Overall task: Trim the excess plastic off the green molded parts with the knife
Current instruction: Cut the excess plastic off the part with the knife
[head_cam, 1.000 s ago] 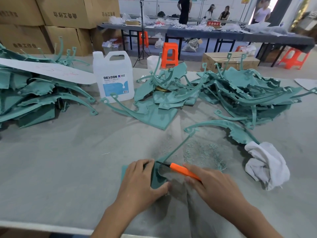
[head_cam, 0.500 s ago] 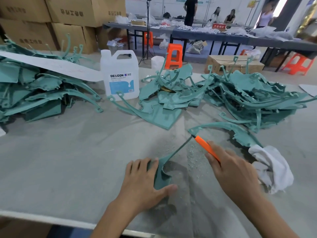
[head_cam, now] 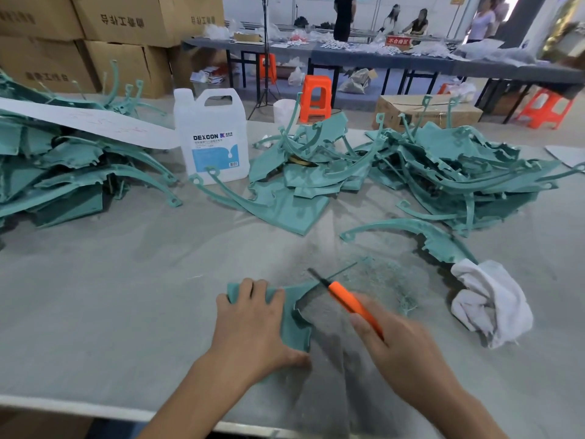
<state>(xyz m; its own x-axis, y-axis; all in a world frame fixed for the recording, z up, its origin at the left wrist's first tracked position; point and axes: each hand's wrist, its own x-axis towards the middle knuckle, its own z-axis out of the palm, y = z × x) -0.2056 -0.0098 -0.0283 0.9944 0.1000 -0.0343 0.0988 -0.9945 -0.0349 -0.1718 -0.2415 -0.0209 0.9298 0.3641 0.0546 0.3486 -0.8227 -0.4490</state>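
While pinning the green molded part [head_cam: 292, 315] flat at lower centre, the left hand [head_cam: 253, 327] is pressing with fingers spread, steadying it | right hand [head_cam: 402, 353] is gripping the orange knife [head_cam: 346, 299], blade meeting the part's thin stem.

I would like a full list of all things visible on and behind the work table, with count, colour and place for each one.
green molded part: one, teal green, near table edge under the left hand
knife: one, orange handle, blade on that part
green part piles: three heaps, teal green, left, centre, right
single curved part: one, teal green, before the right heap
jug: one, white with blue label, middle back
cloth: one, white, right
paper strip: one, white, on the left heap
cardboard boxes: several, brown, back left
stools: several, orange, background
left hand: pressing the part
right hand: holding the knife
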